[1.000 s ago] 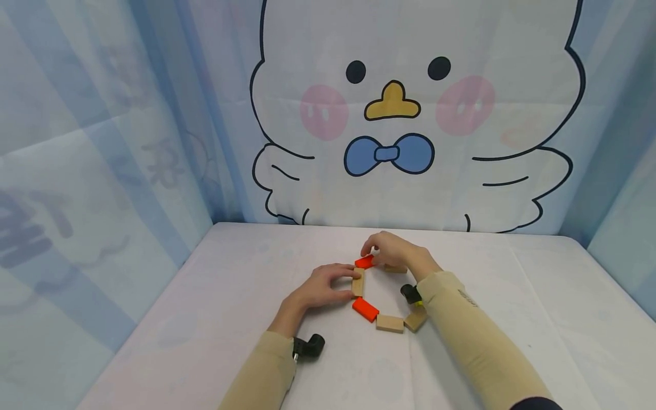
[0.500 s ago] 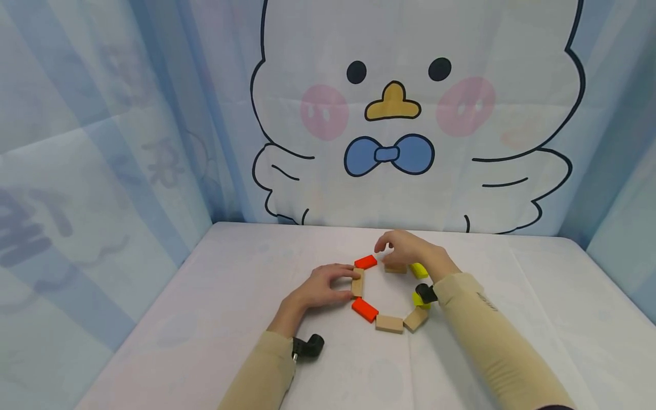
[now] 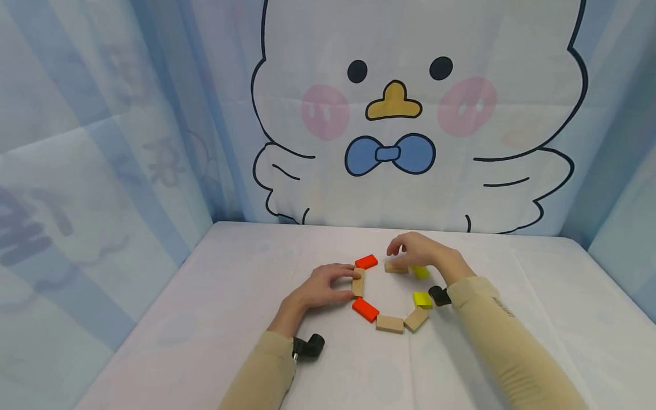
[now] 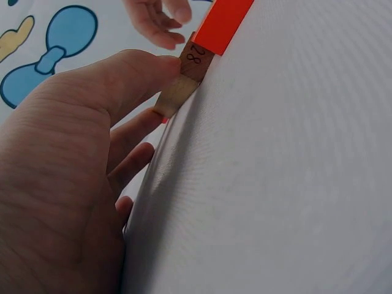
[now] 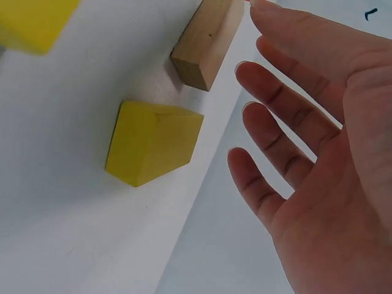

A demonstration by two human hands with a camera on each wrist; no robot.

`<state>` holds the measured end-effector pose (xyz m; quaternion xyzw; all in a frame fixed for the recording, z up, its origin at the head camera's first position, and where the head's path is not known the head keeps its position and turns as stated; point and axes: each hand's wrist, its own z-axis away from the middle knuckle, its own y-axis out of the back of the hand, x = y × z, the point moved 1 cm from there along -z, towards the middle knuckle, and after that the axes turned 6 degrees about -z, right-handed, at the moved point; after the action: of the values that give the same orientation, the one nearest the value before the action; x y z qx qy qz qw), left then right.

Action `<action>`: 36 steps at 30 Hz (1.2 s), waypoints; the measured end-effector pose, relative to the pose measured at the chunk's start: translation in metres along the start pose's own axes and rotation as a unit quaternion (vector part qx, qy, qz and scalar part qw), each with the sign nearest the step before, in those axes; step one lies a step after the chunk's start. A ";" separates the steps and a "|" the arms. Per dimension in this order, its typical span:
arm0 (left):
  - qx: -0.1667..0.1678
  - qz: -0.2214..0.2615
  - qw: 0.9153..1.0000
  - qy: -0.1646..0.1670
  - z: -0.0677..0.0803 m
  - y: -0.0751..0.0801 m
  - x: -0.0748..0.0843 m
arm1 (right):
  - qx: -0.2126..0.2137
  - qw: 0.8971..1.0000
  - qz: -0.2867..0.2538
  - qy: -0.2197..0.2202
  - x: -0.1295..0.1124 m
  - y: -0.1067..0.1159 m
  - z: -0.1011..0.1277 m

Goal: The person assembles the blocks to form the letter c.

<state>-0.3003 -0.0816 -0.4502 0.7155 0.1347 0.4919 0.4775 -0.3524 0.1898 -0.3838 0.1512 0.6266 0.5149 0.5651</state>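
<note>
Small red, yellow and plain wooden blocks lie in a ring on the white table. My left hand (image 3: 324, 285) pinches the ends of the plain wooden block (image 3: 358, 283) on the ring's left side, thumb at its near end. The digits "28" show on this block in the left wrist view. A red block (image 3: 366, 261) lies beyond it and another red block (image 3: 365, 310) before it. My right hand (image 3: 417, 250) hovers with loose, spread fingers by the back wooden block (image 5: 208, 43); nothing is held. A yellow block (image 5: 153, 144) lies beside that one.
Nearer me in the ring are a wooden block (image 3: 390, 324), a slanted wooden block (image 3: 416, 319) and a yellow block (image 3: 422, 300). The white table (image 3: 246, 273) meets a curtain (image 3: 328, 193) with a cartoon bird at the back.
My right hand has let go of the far red block and moved right to the back wooden block, uncovering the yellow blocks. My left hand has stayed in place.
</note>
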 end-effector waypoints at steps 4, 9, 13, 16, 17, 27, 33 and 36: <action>0.000 0.001 1.000 0.002 0.000 0.000 0.000 | -0.005 1.000 -0.005 -0.006 0.006 0.000 0.002; 0.000 0.002 1.000 0.004 0.000 0.000 0.000 | -0.012 1.000 -0.018 -0.014 0.010 -0.003 0.003; -0.001 0.006 1.000 0.004 0.001 -0.001 0.000 | -0.012 1.000 -0.020 -0.013 0.011 -0.005 0.003; -0.001 0.007 1.000 0.004 0.001 -0.001 0.000 | -0.011 1.000 -0.016 -0.009 0.012 -0.007 0.003; -0.001 0.008 1.000 0.003 0.001 -0.001 0.000 | -0.011 1.000 -0.015 -0.008 0.012 -0.007 0.003; 0.000 0.009 1.000 0.001 0.000 0.001 0.000 | -0.010 1.000 -0.012 -0.004 0.014 -0.006 0.001; 0.002 0.002 1.000 -0.005 0.000 0.000 0.000 | 0.000 1.000 -0.013 0.003 0.013 -0.001 -0.001; 0.002 0.002 1.000 -0.002 0.000 -0.001 -0.001 | 0.005 1.000 -0.012 0.009 0.012 0.000 -0.003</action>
<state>-0.3006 -0.0817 -0.4511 0.7180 0.1336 0.4907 0.4752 -0.3595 0.1979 -0.3909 0.1420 0.6359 0.5065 0.5648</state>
